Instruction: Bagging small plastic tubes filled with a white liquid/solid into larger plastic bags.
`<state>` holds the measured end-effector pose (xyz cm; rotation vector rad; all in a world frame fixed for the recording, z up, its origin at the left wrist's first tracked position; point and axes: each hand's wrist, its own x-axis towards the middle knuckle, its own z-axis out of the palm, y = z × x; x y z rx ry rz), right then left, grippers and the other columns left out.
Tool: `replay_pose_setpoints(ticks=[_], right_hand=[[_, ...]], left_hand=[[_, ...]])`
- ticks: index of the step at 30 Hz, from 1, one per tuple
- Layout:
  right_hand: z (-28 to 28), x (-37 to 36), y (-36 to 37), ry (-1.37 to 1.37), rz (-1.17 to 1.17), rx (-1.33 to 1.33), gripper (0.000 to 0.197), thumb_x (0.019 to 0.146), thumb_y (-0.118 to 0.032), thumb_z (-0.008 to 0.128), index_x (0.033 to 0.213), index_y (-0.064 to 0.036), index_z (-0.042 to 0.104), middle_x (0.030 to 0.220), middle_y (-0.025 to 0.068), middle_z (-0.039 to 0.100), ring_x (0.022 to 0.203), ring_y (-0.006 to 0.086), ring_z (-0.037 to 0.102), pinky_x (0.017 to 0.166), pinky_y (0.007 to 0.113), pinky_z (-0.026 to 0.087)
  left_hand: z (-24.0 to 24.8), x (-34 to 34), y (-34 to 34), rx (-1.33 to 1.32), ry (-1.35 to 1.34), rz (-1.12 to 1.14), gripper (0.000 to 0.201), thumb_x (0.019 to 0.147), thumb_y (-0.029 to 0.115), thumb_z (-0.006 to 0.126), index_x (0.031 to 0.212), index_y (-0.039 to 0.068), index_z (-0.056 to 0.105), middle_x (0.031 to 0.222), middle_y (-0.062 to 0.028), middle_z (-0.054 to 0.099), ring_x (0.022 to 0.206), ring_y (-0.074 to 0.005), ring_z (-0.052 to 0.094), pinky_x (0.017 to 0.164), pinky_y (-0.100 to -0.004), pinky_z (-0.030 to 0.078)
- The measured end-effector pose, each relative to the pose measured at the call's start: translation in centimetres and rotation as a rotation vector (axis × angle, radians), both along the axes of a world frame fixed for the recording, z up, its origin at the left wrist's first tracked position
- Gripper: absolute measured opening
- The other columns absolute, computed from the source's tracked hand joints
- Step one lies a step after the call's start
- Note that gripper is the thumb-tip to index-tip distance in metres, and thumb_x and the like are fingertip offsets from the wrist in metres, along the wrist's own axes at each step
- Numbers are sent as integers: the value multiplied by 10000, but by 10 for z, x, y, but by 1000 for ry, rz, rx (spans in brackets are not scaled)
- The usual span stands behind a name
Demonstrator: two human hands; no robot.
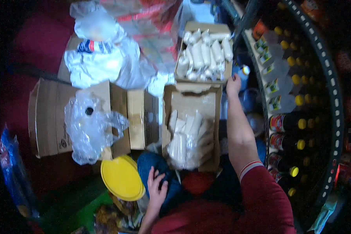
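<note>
My right arm stretches forward, and my right hand (233, 84) is at the near right corner of the far cardboard box (180, 77). Its fingers look curled; whether they grip the box edge or something beside it is hidden. A bluish container (241, 80) with a white cap stands just beyond that hand. White wrapped rolls (206, 54) fill the far box. Nearer me, an open cardboard box (193, 102) holds similar white wrapped packs (185, 142). My left hand (158, 188) rests over my left knee, fingers apart, holding nothing.
At left stand cardboard boxes (50, 121) with a clear plastic bag (85, 128) on top. A round yellow lid (122, 177) lies by my left knee. White plastic bags (101, 66) are heaped beyond. Along the right, a curved-looking shelf holds dark bottles (286, 142) with yellow caps.
</note>
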<state>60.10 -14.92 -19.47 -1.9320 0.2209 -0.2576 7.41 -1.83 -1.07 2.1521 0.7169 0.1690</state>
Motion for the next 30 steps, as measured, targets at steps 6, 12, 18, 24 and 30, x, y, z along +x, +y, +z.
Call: replay_pose_setpoints(ticks=[6, 12, 18, 24, 30], right_hand=[[-78, -179, 33, 283, 334, -25, 245, 872, -133, 539, 1085, -48, 626, 1019, 192, 638, 959, 361, 611, 882, 411, 466], [-110, -328, -5, 173, 717, -617, 461, 734, 22, 605, 1163, -145, 588, 1231, 158, 508, 1069, 345, 535, 842, 371, 482], [-89, -341, -10, -29, 987, -792, 276, 822, -190, 592, 1089, -155, 651, 1383, 112, 438, 1200, 315, 462, 924, 460, 410], [-80, -310, 24, 239, 1172, -1132, 295, 760, -133, 595, 1050, -122, 645, 1330, 92, 452, 1245, 288, 414, 918, 474, 394], [-77, -289, 23, 268, 910, -690, 139, 834, -131, 541, 932, -60, 609, 1029, 143, 570, 1010, 335, 540, 842, 450, 444]], left_hand=[[-15, -4, 0, 30, -63, -27, 285, 783, 71, 637, 1066, 40, 637, 1419, -232, 381, 1148, -352, 536, 989, -417, 404], [-15, -18, 0, -22, -78, 24, 266, 781, 65, 639, 1045, 36, 644, 1408, -226, 397, 1130, -330, 550, 972, -410, 417], [-15, -21, 4, -10, -96, 29, 273, 774, 31, 637, 1047, 35, 642, 1399, -214, 412, 1105, -315, 565, 957, -407, 424], [-14, -20, 5, 36, -76, -17, 291, 764, 18, 644, 1053, 38, 641, 1381, -199, 442, 1085, -298, 575, 930, -393, 431], [-13, -20, 6, 21, -88, -22, 306, 765, 15, 647, 1070, 43, 637, 1366, -196, 459, 1077, -293, 579, 933, -392, 426]])
